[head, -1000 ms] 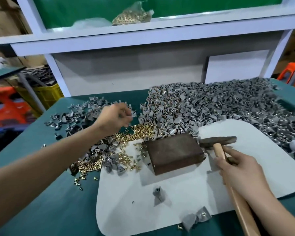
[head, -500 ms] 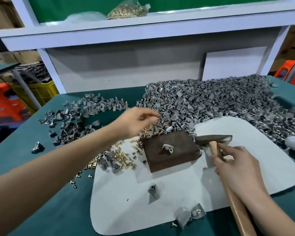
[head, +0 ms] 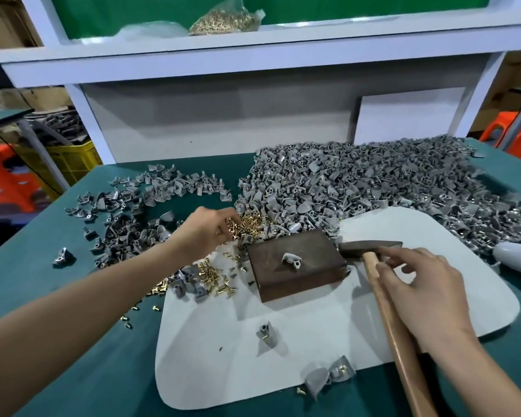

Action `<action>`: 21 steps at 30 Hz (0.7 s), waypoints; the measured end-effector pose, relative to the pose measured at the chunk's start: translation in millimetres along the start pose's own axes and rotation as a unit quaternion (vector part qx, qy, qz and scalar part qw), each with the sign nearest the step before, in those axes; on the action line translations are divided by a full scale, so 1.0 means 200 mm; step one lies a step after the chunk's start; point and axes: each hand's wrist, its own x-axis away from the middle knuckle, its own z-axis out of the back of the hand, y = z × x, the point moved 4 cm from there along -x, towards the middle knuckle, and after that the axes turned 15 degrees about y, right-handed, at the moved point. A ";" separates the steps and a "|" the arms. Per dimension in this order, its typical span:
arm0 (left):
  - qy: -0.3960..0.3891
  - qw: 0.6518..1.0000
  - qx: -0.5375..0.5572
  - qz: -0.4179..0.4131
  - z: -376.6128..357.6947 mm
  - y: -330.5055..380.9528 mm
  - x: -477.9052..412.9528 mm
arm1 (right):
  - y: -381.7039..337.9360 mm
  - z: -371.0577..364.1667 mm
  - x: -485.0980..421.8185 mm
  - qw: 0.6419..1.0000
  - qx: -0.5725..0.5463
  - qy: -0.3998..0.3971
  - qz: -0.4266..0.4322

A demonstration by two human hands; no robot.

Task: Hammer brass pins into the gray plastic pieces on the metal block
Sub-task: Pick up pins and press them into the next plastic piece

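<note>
The step in hand was fetching a pin: the block was loaded, and nothing had yet been struck. The left hand [head: 206, 233] reached forward with its fingers [head: 223, 228] bent down into the scatter of brass pins [head: 250, 227]. The fingertips were buried among them, so whether one pin was already pinched could not be told. Just right of those fingertips sat the metal block [head: 319, 260]. A single gray plastic piece [head: 291, 261] lay on the middle of its top face, its socket showing no brass. Beyond both spread the big heap of unworked pieces [head: 358, 188].

Right of the block, the hammer [head: 370, 246] rested with its head on the white mat [head: 253, 356], almost touching the block's right edge. The right hand [head: 421, 293] lay over the wooden handle just behind the head. Its fingers [head: 400, 273] were slack and spread, not wrapped tight.

The next move probably called for lifting one pin, standing it in the piece's socket and steadying it. The right hand would need to firm its hold before tapping.

A second earlier the block was bare, and the left hand hung fisted farther left, above the smaller pile. Half a second earlier the piece already lay on the block, with the left hand at the edge of the heap. The hammer head had not left its spot, though the right hand's fingers had loosened.
</note>
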 end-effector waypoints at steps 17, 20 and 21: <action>0.066 0.958 0.197 0.200 0.13 -0.04 -0.02 | -0.16 0.00 0.00 0.968 -0.245 -0.040 -0.044; 0.049 0.931 0.282 0.226 0.16 -0.02 -0.01 | -0.24 -0.04 -0.01 0.958 -0.274 -0.080 -0.036; 0.039 0.925 0.304 0.225 0.16 0.00 -0.01 | -0.28 -0.06 -0.01 0.953 -0.284 -0.097 -0.032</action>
